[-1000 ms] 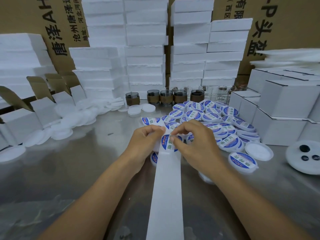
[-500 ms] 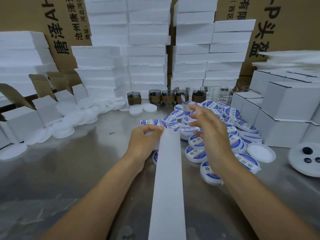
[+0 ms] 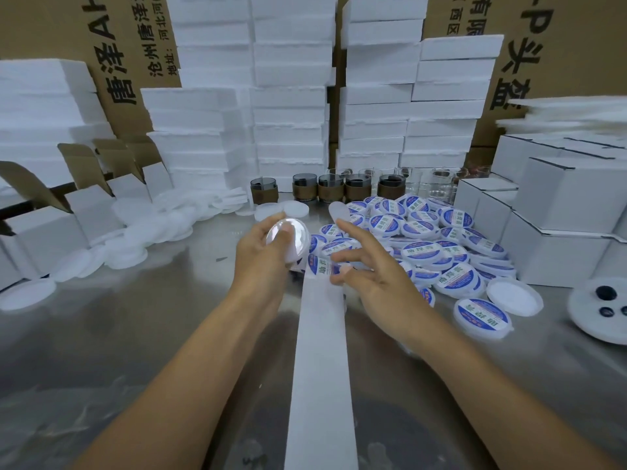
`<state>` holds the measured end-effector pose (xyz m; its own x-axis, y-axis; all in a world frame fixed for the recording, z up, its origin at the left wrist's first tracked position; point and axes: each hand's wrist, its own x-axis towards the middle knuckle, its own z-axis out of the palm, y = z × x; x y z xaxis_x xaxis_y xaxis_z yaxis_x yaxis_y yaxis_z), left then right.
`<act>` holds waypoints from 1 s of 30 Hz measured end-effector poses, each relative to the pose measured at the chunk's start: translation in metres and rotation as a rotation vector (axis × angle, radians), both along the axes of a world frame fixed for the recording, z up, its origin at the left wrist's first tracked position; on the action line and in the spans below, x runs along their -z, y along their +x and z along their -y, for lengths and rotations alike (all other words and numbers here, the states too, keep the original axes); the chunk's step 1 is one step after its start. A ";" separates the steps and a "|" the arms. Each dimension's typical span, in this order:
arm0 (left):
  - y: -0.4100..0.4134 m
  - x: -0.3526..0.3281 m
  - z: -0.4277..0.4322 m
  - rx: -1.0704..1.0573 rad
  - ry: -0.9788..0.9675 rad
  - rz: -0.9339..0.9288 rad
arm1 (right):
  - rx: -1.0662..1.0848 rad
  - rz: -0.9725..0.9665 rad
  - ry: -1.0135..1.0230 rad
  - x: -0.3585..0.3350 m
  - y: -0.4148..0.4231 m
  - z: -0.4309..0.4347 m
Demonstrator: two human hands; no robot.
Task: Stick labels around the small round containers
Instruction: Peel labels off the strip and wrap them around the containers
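Note:
My left hand [image 3: 261, 256] grips a plain white round container [image 3: 290, 239], tilted with its shiny face toward me, just above the metal table. My right hand [image 3: 366, 276] hovers beside it with fingers spread; a peeled label [image 3: 339, 210], its white back showing, hangs from the tip of the straight index finger. A long white backing strip [image 3: 320, 368] runs from the bottom edge up between my hands, and a blue label [image 3: 320, 266] sits at its far end. Several labelled containers [image 3: 424, 239] lie heaped to the right.
Plain white discs [image 3: 135, 239] are spread at the left beside open cartons [image 3: 44, 228]. White boxes [image 3: 559, 215] stand at the right, foam stacks [image 3: 288, 113] and brown-banded glass jars [image 3: 329, 191] at the back. A white plate with dark pieces [image 3: 600, 307] is far right.
My left hand has lifted a plain container up off the strip's end. My right hand, carrying the peeled label, has drawn back from the pile toward that container.

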<state>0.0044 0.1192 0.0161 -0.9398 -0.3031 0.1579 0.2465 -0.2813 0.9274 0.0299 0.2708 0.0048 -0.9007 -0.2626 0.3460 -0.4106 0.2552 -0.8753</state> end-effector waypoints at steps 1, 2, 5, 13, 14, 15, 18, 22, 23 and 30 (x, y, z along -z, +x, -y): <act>0.001 -0.002 0.000 0.088 0.079 0.002 | 0.003 0.005 0.001 0.000 0.000 0.000; 0.002 -0.003 -0.002 0.181 0.134 0.001 | 0.011 0.005 -0.016 -0.001 0.000 0.001; 0.004 0.001 -0.008 0.351 0.114 0.044 | 0.065 0.002 -0.144 -0.006 0.000 0.001; 0.000 0.016 -0.011 0.374 0.000 0.106 | 0.213 0.038 -0.502 -0.026 0.001 -0.013; 0.000 0.016 -0.012 0.377 0.009 0.107 | 0.162 0.098 -0.566 -0.028 0.003 -0.013; 0.000 0.016 -0.012 0.376 0.014 0.113 | 0.090 0.160 -0.628 -0.029 0.003 -0.013; 0.000 0.017 -0.011 0.373 0.017 0.123 | -0.087 0.281 -0.700 -0.029 0.005 -0.010; 0.000 0.015 -0.011 0.445 0.007 0.106 | -0.114 0.328 -0.601 -0.020 0.006 -0.002; 0.000 0.015 -0.012 0.476 0.005 0.101 | -0.096 0.337 -0.572 -0.018 0.006 -0.001; 0.002 0.012 -0.013 0.604 0.231 0.124 | 0.017 0.376 -0.471 -0.010 0.002 0.004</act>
